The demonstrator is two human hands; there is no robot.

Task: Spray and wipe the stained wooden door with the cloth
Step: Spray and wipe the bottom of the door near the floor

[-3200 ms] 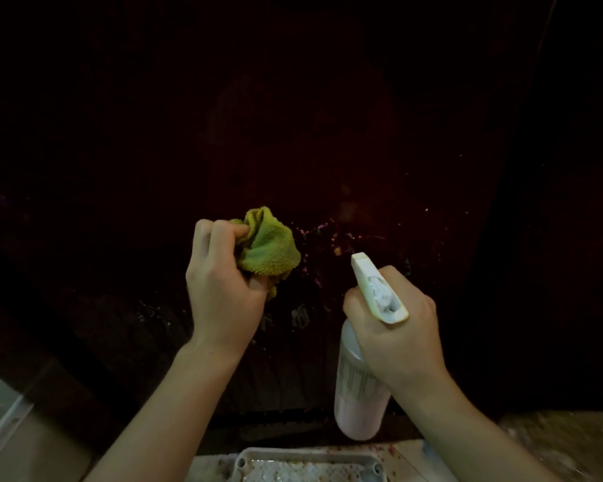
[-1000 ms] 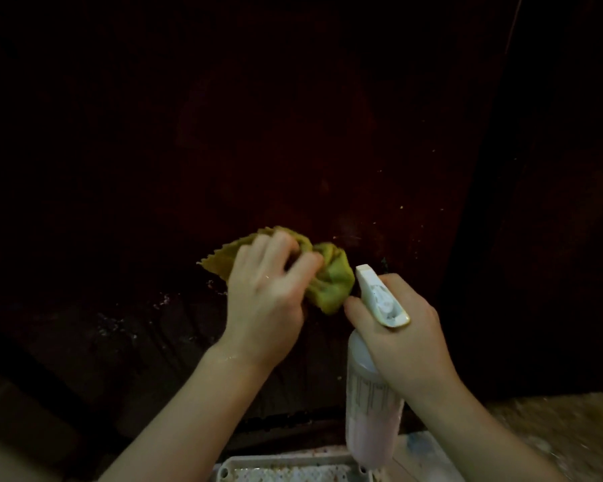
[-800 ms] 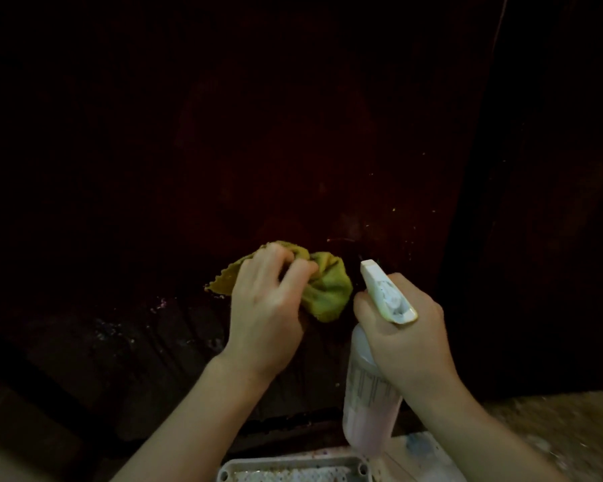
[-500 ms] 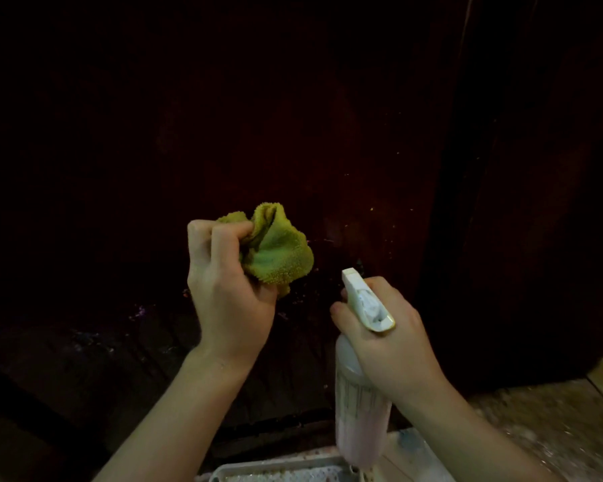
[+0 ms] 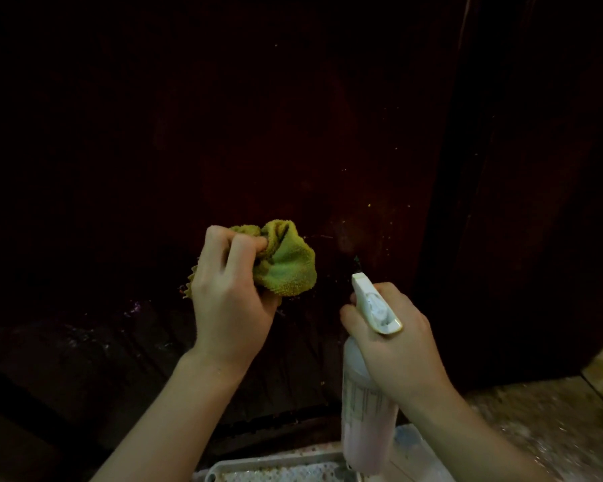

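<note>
Two hands busy: left hand (image 5: 228,300) balls green cloth (image 5: 286,264), right hand (image 5: 395,337) grips spray bottle (image 5: 366,408); nozzle aims near cloth, risk of misting it instead of dark wooden door (image 5: 258,116)

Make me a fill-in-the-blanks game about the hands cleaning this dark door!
1. The left hand grips a bunched cloth that is ____ in colour.
2. The right hand holds a spray ____.
3. The liquid in the bottle looks ____.
4. The nozzle points toward the dark wooden ____.

Missing words: green; bottle; pink; door
</note>
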